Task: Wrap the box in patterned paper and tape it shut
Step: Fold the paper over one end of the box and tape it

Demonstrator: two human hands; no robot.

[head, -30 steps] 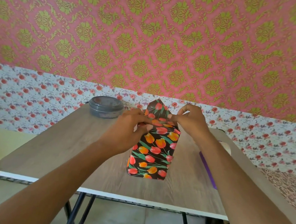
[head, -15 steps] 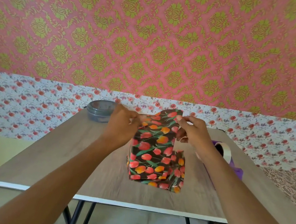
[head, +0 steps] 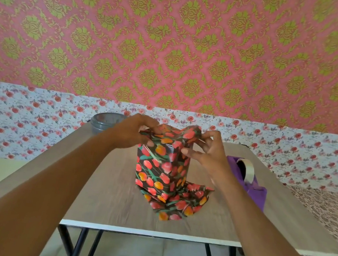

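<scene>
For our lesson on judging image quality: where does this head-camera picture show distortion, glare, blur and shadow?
Head view: wide-angle stretch enlarges both forearms toward the lower corners; a small glare patch sits high on the patterned paper; the right hand looks slightly motion-blurred at the wrist; light soft, table shadows faint.

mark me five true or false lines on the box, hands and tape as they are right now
1. The left hand and right hand both pinch the paper at the top of the box. True.
2. The right hand holds the tape dispenser. False: it sits on the table, right of the box, untouched.
3. The box lies flat. False: it stands on end.
4. A grey tub stands at the table's far left. True.
5. The paper's lower end is tucked in. False: it spreads loose on the table.
</scene>
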